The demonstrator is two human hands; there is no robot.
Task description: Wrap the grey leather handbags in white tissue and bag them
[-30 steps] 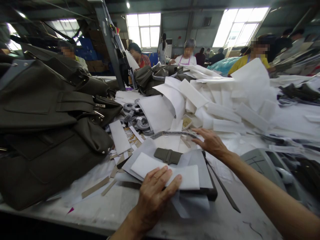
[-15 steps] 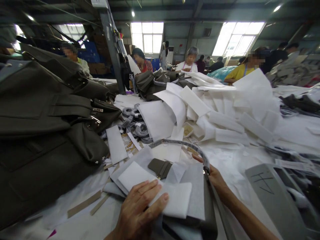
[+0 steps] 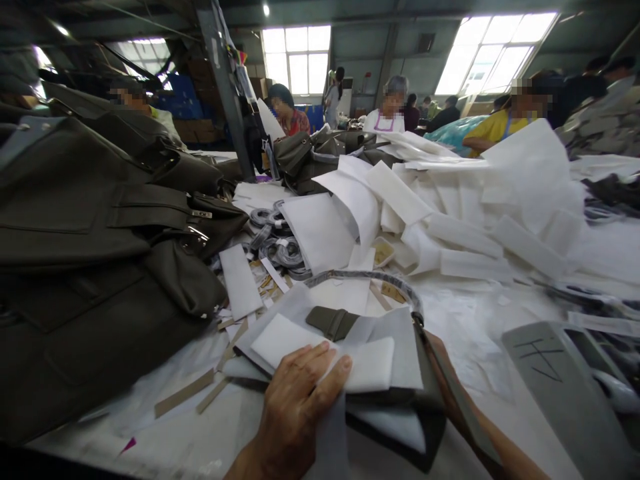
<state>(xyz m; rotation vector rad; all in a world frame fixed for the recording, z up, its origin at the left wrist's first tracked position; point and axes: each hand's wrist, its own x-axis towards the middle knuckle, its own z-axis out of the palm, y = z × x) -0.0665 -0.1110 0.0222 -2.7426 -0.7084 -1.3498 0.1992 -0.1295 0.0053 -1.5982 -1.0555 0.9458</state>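
Observation:
My left hand [image 3: 300,400] lies flat, fingers spread, on white foam sheets [image 3: 370,363] stacked on a dark olive bag [image 3: 400,407]. This bag has a small olive flap [image 3: 333,321] on top and a wrapped arched handle [image 3: 370,279]. My right hand [image 3: 440,353] is at the bag's right end, mostly hidden behind its wall and a hanging strap [image 3: 465,413]. That end of the bag is lifted off the table, and the hand grips it.
Large dark handbags [image 3: 100,267] are piled at the left. White foam pieces [image 3: 450,213] are heaped at the back, with coiled strips [image 3: 280,250] and cardboard scraps [image 3: 183,393] between. A grey machine [image 3: 560,380] sits at the right. Several people work across the table.
My right hand left the handle on the table and went to the bag's right end. The handle now arches up and that end has risen. The left hand stayed on the foam.

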